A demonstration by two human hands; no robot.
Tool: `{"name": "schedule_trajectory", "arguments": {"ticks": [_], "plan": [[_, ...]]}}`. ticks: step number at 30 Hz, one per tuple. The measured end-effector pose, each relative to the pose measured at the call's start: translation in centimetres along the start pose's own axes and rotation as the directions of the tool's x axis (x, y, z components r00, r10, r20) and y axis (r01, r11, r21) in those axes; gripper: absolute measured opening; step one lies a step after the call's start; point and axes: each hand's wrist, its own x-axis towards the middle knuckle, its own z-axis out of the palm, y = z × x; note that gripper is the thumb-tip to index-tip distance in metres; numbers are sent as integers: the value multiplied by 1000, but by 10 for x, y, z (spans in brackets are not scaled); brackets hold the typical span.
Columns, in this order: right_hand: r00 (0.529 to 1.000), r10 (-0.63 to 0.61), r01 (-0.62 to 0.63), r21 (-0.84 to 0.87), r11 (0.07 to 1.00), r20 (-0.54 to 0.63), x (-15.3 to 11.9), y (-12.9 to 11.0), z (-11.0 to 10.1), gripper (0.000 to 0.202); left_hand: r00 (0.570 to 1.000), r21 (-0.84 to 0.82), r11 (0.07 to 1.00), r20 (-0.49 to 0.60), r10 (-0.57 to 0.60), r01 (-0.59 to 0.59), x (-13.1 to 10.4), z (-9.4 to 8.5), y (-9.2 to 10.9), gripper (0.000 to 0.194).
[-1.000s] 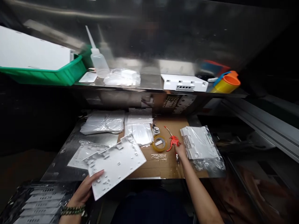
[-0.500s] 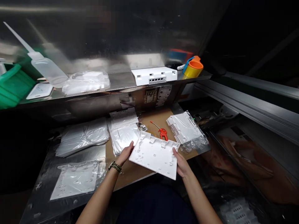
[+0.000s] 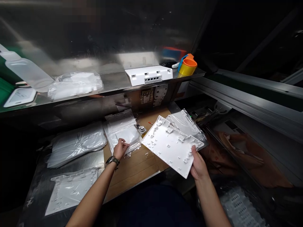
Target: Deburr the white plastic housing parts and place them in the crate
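A white plastic panel [image 3: 169, 146] with small clips and posts on its face is tilted in front of me. My right hand [image 3: 198, 162] grips its right edge, thumb on top. My left hand [image 3: 120, 148], wearing a wristband, has its fingers pinched at the corner of a clear plastic bag [image 3: 129, 134] on a stack. Behind the panel lies another white panel in clear wrapping [image 3: 183, 123]. A red tip [image 3: 150, 123] shows past the panel's edge, the rest of that tool hidden. A small round metal piece [image 3: 141, 128] sits beside the bags.
More clear bags [image 3: 78, 142] are stacked at the left, with a wrapped panel [image 3: 71, 189] nearer me. The metal shelf [image 3: 113, 85] carries a white housing [image 3: 149, 75], a wrapped bundle [image 3: 75, 85], a squeeze bottle [image 3: 28, 72] and a tape roll [image 3: 188, 66]. A metal rail [image 3: 248, 91] runs along the right.
My left hand has left the panel and moved to the bag stack. The panel has shifted right and up in my right hand, now covering most of the red tool.
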Motion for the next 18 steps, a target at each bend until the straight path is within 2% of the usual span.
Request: {"name": "schedule_trajectory", "arguments": {"ticks": [4, 8, 13, 16, 18], "plan": [[1000, -22, 25, -130, 991, 20, 2, 23, 10, 62, 995, 3, 999, 99, -34, 34, 16, -16, 1, 23], [990, -39, 88, -363, 927, 139, -3, 55, 35, 66, 980, 13, 1000, 199, -26, 24, 23, -23, -6, 23], [923, -88, 268, -463, 845, 375, -16, 81, 74, 62, 988, 97, 991, 136, 77, -90, 22, -16, -14, 26], [887, -97, 330, -473, 817, 452, -16, 94, 90, 59, 981, 208, 961, 106, 161, -180, 19, -8, -15, 27], [862, -129, 388, -475, 790, 490, -12, 103, 96, 59, 969, 283, 928, 123, 214, -241, 17, -6, -14, 28]]}}
